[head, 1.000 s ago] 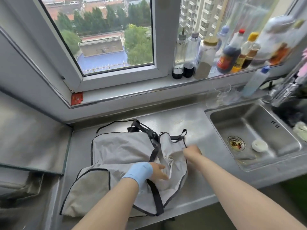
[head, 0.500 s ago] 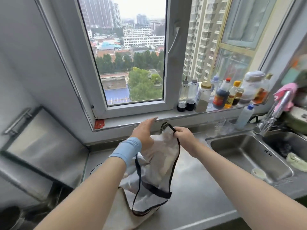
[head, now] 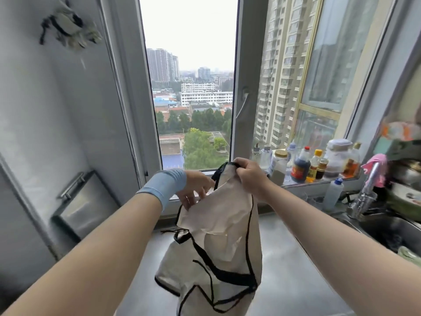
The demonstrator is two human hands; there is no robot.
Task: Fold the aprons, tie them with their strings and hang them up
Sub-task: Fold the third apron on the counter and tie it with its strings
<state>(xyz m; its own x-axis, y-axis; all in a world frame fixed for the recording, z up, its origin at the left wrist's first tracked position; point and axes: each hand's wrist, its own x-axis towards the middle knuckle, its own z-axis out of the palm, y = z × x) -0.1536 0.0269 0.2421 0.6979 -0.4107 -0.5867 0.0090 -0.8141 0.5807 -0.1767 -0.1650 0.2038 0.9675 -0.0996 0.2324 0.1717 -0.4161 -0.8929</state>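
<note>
Apron hangs bunched over the bench, top hem pinched by right hand, left hand fingers against the upper cloth, grip unclear; risk: loose strings snag or tangle, skewing the fold.

Bare worktop is left free between the held-up apron and the sink; the back right corner is crowded by bottles and a tap.
</note>
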